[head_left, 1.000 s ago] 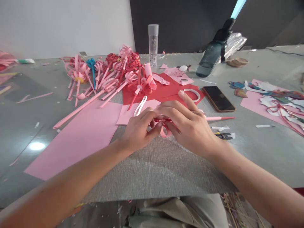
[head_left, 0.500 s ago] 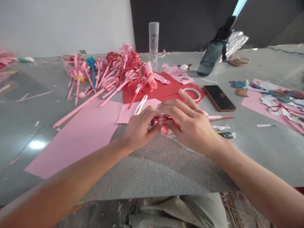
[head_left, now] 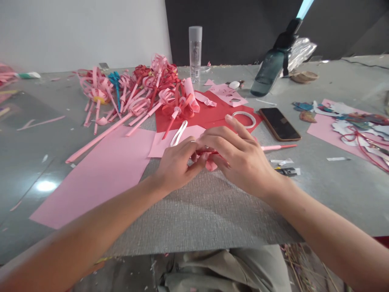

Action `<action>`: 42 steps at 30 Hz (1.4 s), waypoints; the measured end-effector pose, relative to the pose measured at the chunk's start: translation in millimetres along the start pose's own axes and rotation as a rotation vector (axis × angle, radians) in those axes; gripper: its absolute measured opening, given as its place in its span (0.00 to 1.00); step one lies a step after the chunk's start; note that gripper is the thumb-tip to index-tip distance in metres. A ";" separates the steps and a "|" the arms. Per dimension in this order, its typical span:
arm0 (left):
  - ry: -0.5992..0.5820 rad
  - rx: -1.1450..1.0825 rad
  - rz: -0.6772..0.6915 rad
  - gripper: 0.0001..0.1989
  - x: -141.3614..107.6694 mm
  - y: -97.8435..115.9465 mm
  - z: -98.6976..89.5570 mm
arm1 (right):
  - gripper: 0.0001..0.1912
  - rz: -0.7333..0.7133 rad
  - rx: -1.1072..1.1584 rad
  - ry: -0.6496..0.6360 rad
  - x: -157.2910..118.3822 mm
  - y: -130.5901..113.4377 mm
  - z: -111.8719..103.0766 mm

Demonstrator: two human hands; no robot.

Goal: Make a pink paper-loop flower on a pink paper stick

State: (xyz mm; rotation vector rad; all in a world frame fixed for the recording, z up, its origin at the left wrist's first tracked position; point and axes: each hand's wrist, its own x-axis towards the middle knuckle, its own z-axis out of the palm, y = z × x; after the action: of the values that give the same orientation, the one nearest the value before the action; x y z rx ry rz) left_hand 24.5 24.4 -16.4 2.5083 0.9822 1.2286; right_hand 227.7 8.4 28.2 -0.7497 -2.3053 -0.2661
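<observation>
My left hand and my right hand meet over the near middle of the table, fingers closed on a pink and red paper flower. Most of the flower is hidden behind the fingers. Its thin rolled-paper stem, pink with a red tip, sticks out to the right past my right hand. My left thumb and fingers pinch the flower's left part. Just beyond my left hand, a white paper loop lies on a pink sheet.
Several pink and red paper flowers are heaped at the back left. Beyond my hands lie red paper and a tape roll. A phone, a cutter knife, a leaning dark bottle and a clear spray bottle stand or lie around.
The hands stay almost in place with small finger movements. The stem at the right has shifted slightly left, and the whole view has moved a little.
</observation>
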 end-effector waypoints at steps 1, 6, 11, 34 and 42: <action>0.002 0.011 0.008 0.06 -0.1 -0.5 0.0 | 0.24 0.001 -0.003 0.004 0.4 -0.2 -0.6; 0.037 0.088 0.054 0.04 -0.1 -2.9 -0.2 | 0.27 0.039 0.005 0.003 2.1 -1.4 -4.5; 0.031 0.092 0.087 0.02 -1.5 -3.6 0.4 | 0.26 0.017 0.013 -0.003 1.7 -1.1 -4.0; 0.090 -0.063 0.059 0.03 2.6 2.2 -1.9 | 0.22 0.049 0.004 0.037 0.3 4.4 -0.4; 0.168 -0.142 0.050 0.03 4.5 4.9 -2.0 | 0.24 0.073 0.012 0.068 -1.0 4.9 -0.5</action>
State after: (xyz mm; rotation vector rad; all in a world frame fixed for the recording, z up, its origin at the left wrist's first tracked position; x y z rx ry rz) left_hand 27.3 23.3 -10.1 2.3653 0.8379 1.4889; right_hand 231.5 11.7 27.9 -0.8049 -2.2094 -0.2412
